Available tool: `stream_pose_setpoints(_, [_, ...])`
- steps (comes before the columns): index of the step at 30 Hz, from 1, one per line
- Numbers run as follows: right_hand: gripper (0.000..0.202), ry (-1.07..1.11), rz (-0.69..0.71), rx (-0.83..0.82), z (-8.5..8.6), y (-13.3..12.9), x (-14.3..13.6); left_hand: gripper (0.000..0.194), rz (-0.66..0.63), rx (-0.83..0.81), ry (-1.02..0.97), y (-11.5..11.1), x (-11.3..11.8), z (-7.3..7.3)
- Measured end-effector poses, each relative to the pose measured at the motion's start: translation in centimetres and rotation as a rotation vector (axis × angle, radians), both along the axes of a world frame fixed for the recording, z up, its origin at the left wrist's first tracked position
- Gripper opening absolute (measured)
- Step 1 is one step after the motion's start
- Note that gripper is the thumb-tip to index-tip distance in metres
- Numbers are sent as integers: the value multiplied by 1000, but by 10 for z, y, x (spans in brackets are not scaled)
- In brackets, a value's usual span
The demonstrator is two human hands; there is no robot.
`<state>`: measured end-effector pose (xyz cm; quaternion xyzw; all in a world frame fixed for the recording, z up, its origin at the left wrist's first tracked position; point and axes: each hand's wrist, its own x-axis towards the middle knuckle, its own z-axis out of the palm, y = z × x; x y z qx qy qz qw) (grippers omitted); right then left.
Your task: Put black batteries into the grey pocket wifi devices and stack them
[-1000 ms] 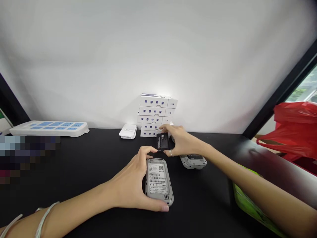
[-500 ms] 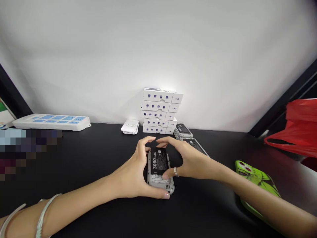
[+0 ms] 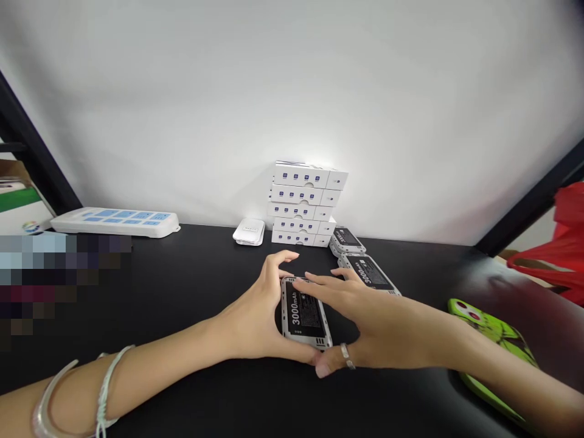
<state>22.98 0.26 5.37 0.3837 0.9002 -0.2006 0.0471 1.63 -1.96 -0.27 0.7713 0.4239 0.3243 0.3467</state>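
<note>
A grey-white handheld device [image 3: 322, 342] lies face down in front of me, its back uncovered. The black 3000mAh battery [image 3: 306, 313] sits flat in its bay. My left hand [image 3: 260, 310] curves round the device's left side, the thumb along the near edge and a finger at the far edge; the index finger is raised. My right hand [image 3: 365, 322] arches over the right side with fingers spread. Its fingertips rest at the far end, and its ringed thumb lies by the near corner, against my left thumb.
Behind stand stacked white boxes [image 3: 301, 210], with white covers [image 3: 249, 232] to their left. More devices with batteries [image 3: 371, 272] lie to the right. A power strip [image 3: 116, 222] is at the left, a green phone case [image 3: 495, 331] and a red bag [image 3: 547, 261] at the right.
The battery has gone from tilted, with the white label below it showing, to flat over that label. My right thumb has moved off the battery to the near edge. The view has shifted slightly.
</note>
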Motion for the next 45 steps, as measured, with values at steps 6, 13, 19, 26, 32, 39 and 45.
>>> stream_pose_setpoints(6, [102, 34, 79, 69, -9, 5, -6, 75, 48, -9, -22, -3, 0, 6])
stream_pose_setpoints(13, [83, 122, 211, 39, 7, 1, -2, 26, 166, 23, -57, 4, 4, 8])
stream_pose_setpoints(19, [49, 192, 145, -107, 43, 32, 37, 31, 200, -17, -17, 7, 3, 9])
stream_pose_setpoints(26, [44, 239, -113, 93, 36, 117, 77, 35, 167, -50, 47, 5, 5, 11])
stream_pose_setpoints(32, [46, 268, -174, 54, 20, 155, 71, 36, 157, -35, 83, 4, 5, 12])
stream_pose_setpoints(39, [58, 312, -208, 98, 19, 153, 76, 38, 154, -36, 84, 4, 5, 11])
stream_pose_setpoints(45, [45, 300, -485, 299, 6, 118, 85, 38, 149, -36, 75, 5, 4, 10])
